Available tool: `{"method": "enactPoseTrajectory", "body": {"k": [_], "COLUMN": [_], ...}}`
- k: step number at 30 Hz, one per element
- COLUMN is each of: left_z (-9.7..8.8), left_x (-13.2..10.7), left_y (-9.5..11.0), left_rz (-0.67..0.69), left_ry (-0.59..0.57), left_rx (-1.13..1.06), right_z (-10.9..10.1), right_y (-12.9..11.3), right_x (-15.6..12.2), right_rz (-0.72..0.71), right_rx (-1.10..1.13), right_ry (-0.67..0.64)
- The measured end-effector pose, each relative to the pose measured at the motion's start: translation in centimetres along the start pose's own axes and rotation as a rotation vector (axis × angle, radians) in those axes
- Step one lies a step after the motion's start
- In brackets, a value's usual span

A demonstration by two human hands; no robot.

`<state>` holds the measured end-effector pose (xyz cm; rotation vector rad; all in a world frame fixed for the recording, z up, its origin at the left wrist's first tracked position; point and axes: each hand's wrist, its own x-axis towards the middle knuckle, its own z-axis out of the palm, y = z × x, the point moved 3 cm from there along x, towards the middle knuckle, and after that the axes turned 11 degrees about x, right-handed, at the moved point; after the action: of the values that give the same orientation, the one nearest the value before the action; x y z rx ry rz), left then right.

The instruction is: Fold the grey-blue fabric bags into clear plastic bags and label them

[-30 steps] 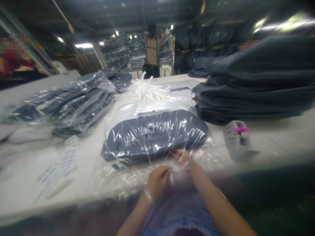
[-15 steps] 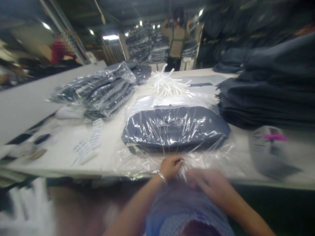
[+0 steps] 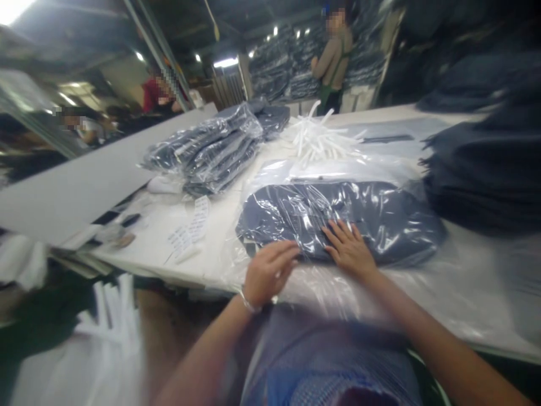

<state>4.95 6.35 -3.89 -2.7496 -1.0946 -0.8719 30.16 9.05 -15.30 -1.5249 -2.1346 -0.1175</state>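
A folded dark blue-grey garment (image 3: 279, 211) lies inside a clear plastic bag (image 3: 329, 285) on the white table in front of me. My right hand (image 3: 350, 251) rests on the bagged garment near its middle, fingers spread and pressed flat. At the garment's near left edge is my left hand (image 3: 270, 270), a bracelet at its wrist. Its fingers stretch out close together with nothing seen between them, and the fingertips meet the plastic. The bag's loose end spreads over the table's front edge towards my body.
Bagged dark garments (image 3: 215, 146) are piled at the back left. White strips (image 3: 321, 135) lie heaped behind the bag. A tall stack of dark fabric (image 3: 486, 169) stands at right. Printed labels (image 3: 190, 231) lie at left. A person (image 3: 333, 62) stands beyond the table.
Both hands have moved from the bag's near end onto the bagged garment, and the right hand has spread out flat. The camera view has shifted left. The person at the back has turned.
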Motion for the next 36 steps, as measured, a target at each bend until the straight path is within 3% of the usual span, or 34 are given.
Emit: {"method": "enactPoseTrajectory", "body": {"k": [2,5,8,11,15,18,22,24,26,30,36], "left_z": [0.1,3.0,6.0,6.8,5.3,4.5,5.7,6.8,7.7,8.0,6.2], "left_x": [0.7,-0.3,-2.4,-3.2,-2.7,-3.0,-5.3,-6.6,-7.4,-7.5,-5.7], "left_y": [-4.6,-10.1,-12.6,-13.1,-11.4,-6.8,1.3,3.6,4.3,3.3,3.4], "left_rz": [-0.097,-0.152,-0.157,-0.146,-0.142,-0.043,0.279,0.331,0.29,0.204,0.33], "left_ry": [0.001,-0.172,-0.262,-0.278,-0.189,-0.094,-0.25,-0.324,-0.322,-0.24,-0.173], "left_rx": [0.22,0.391,0.451,0.462,0.484,0.424,0.176,0.135,0.155,0.193,0.159], "right_z": [-0.2,-0.4,-0.5,-0.7,-1.1,-1.3,-1.5,-1.6,-1.7,-1.7,-1.6], "right_y": [-0.1,-0.2,-0.2,-0.4,-0.9,-1.1,-1.3,-1.4,-1.5,-1.5,-1.3], "right_x": [0.0,-0.2,-0.8,-1.3,-1.3,-1.2,-1.2,-1.1,-1.1,-1.1,-1.1], "right_rz": [0.001,0.02,0.027,-0.005,-0.052,-0.045,-0.04,-0.04,-0.037,-0.03,-0.03], "right_rx": [-0.009,-0.019,-0.011,0.019,0.085,0.11,0.119,0.125,0.128,0.092,0.099], "right_ry": [0.0,0.023,0.041,0.009,-0.061,-0.077,-0.092,-0.099,-0.106,-0.116,-0.134]}}
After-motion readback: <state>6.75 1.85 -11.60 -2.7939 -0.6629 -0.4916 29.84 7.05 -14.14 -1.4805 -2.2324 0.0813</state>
